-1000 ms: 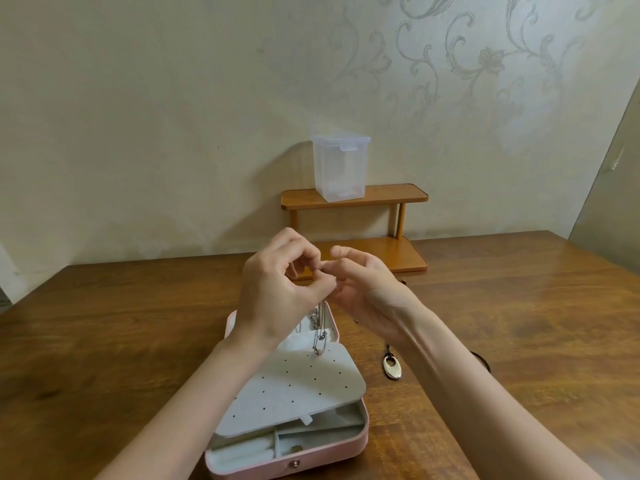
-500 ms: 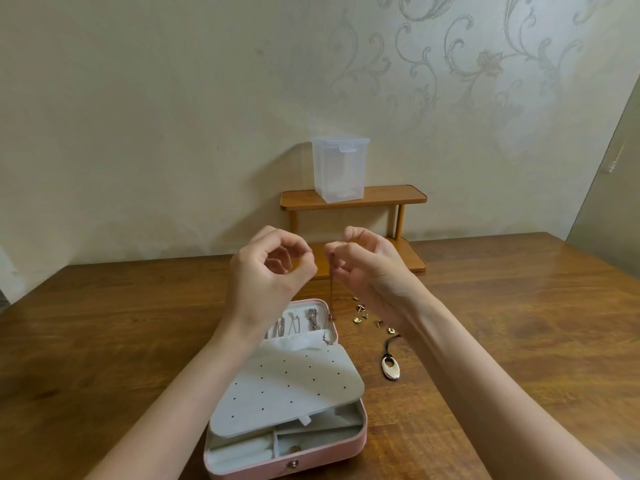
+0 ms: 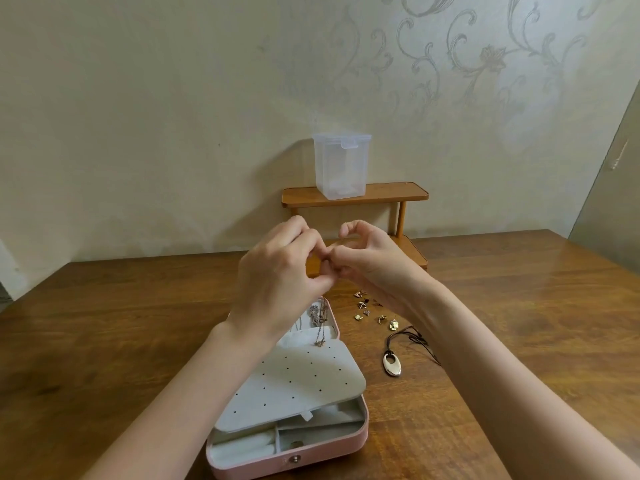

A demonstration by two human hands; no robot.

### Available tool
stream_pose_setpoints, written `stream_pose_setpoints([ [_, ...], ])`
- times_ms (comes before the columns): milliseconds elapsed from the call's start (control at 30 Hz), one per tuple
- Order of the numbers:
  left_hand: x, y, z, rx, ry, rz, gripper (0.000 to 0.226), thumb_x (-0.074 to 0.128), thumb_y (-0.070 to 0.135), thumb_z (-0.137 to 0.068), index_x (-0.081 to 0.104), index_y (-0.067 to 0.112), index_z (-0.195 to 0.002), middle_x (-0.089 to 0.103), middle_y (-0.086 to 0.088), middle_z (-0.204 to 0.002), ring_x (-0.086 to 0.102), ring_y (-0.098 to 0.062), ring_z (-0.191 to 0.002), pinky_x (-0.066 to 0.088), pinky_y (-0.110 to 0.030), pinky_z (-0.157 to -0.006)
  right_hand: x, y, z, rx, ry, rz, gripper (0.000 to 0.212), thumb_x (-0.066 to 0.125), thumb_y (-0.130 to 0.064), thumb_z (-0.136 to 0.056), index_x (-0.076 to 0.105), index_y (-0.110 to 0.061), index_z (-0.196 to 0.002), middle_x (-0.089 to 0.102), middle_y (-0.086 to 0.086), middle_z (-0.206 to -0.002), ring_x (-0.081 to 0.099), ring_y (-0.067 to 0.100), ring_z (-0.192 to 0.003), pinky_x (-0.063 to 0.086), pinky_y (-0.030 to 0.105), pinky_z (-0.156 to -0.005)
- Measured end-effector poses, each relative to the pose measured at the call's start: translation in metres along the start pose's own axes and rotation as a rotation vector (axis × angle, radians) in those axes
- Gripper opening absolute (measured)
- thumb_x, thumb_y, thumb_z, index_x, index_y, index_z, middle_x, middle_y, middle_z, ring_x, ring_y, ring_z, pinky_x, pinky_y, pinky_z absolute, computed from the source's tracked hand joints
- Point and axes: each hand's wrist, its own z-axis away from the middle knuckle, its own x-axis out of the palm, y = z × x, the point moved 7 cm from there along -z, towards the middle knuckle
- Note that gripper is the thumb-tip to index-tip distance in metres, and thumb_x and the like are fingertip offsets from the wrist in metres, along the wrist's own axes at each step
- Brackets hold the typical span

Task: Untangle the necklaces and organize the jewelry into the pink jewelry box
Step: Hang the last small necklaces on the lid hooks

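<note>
My left hand [image 3: 277,282] and my right hand [image 3: 370,268] are raised above the table with their curled fingertips meeting. Between them they pinch a thin necklace chain [image 3: 322,323]. It hangs down from under my left hand, and its small end piece dangles over the open pink jewelry box [image 3: 294,460]. A grey perforated flap [image 3: 294,382] lies tilted over the box's compartments. More chains [image 3: 313,313] hang at the back of the box, partly hidden by my left wrist. To the right on the table lie several small gold earrings [image 3: 367,310] and an oval pendant [image 3: 392,364] on a black cord.
A two-tier wooden shelf [image 3: 391,194] stands against the wall at the back of the wooden table [image 3: 104,341]. A clear lidded plastic container [image 3: 341,166] sits on its top tier. A grey panel [image 3: 609,188] borders the far right.
Half a second ago my hands were a little apart, with the chain hanging from my right fingers. Now the fingertips have come together again and the chain hangs below my left hand.
</note>
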Motion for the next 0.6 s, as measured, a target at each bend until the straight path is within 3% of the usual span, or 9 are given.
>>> stream_pose_setpoints([
  [133, 0.003, 0.003, 0.001, 0.054, -0.007, -0.041, 0.020, 0.050, 0.029, -0.071, 0.055, 0.012, -0.063, 0.048, 0.002, -0.067, 0.041, -0.008, -0.060, 0.032, -0.020, -0.045, 0.000, -0.005, -0.002, 0.080, -0.015, 0.178, 0.028, 0.056, 0.009, -0.083, 0.043, -0.012, -0.097, 0.059, 0.007, -0.074, 0.056, 0.012, -0.064, 0.048, 0.026, -0.067],
  [333, 0.004, 0.000, 0.003, -0.020, 0.032, 0.099, 0.019, 0.051, 0.029, -0.068, 0.051, 0.012, -0.061, 0.045, 0.004, -0.065, 0.040, -0.010, -0.057, 0.031, -0.021, -0.046, 0.002, -0.002, -0.002, 0.148, -0.080, 0.131, 0.024, 0.053, 0.010, -0.085, 0.044, -0.010, -0.093, 0.056, 0.008, -0.076, 0.058, 0.010, -0.061, 0.052, 0.020, -0.060],
  [400, 0.003, 0.008, 0.004, 0.067, 0.039, 0.015, 0.014, 0.052, 0.024, -0.068, 0.050, 0.012, -0.062, 0.045, 0.003, -0.066, 0.035, -0.008, -0.061, 0.029, -0.019, -0.048, 0.002, 0.004, -0.004, 0.183, -0.101, 0.108, 0.021, 0.052, 0.011, -0.086, 0.045, -0.009, -0.085, 0.054, 0.008, -0.071, 0.055, 0.013, -0.062, 0.050, 0.024, -0.064],
  [500, 0.004, 0.020, 0.010, 0.250, 0.051, -0.153, 0.005, 0.053, 0.013, -0.068, 0.052, 0.012, -0.063, 0.048, -0.001, -0.065, 0.042, -0.015, -0.062, 0.033, -0.022, -0.048, 0.004, 0.012, -0.004, 0.247, -0.138, 0.109, 0.025, 0.055, 0.007, -0.086, 0.044, -0.010, -0.072, 0.047, 0.004, -0.060, 0.048, 0.012, -0.059, 0.045, 0.023, -0.064],
  [600, 0.003, 0.014, 0.011, 0.191, 0.047, -0.092, 0.008, 0.053, 0.016, -0.069, 0.054, 0.010, -0.063, 0.050, -0.001, -0.066, 0.044, -0.014, -0.061, 0.038, -0.024, -0.046, 0.001, 0.013, -0.004, 0.256, -0.140, 0.057, 0.028, 0.050, 0.009, -0.088, 0.042, -0.010, -0.068, 0.044, 0.005, -0.063, 0.047, 0.013, -0.064, 0.047, 0.022, -0.064],
])
